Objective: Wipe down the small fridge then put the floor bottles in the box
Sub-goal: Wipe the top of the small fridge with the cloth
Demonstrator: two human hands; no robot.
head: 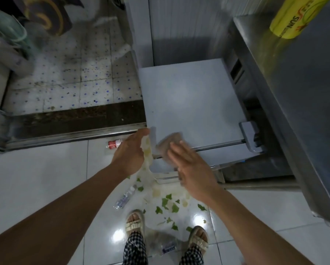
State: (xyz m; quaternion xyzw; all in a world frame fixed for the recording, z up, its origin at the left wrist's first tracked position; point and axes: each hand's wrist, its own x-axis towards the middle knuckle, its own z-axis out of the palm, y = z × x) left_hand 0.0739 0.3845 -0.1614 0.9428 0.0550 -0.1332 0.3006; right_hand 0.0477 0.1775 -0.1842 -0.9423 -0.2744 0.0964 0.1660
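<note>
Fridge (pixel 191 104): small, white, its flat top bare, wedged beside a steel counter (pixel 302 104).
Left hand (pixel 130 152): at the top's front-left corner, fingers pinched shut on a pale, thin plastic bag (pixel 148 159) hanging below.
Right hand (pixel 191 167): fingers flat and together, pressing a brownish cloth (pixel 170 145) on the top's front edge.
Floor bottles: red-labelled bottle (pixel 114 144) by the door sill; clear bottle (pixel 124 197) near the feet; crushed bottle (pixel 167 247) between the sandals.
Floor litter: green leaf scraps (pixel 168 205).

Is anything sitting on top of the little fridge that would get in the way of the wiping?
Nothing visible does. The small fridge top is bare; the right hand presses a brownish cloth at its front edge.
</note>
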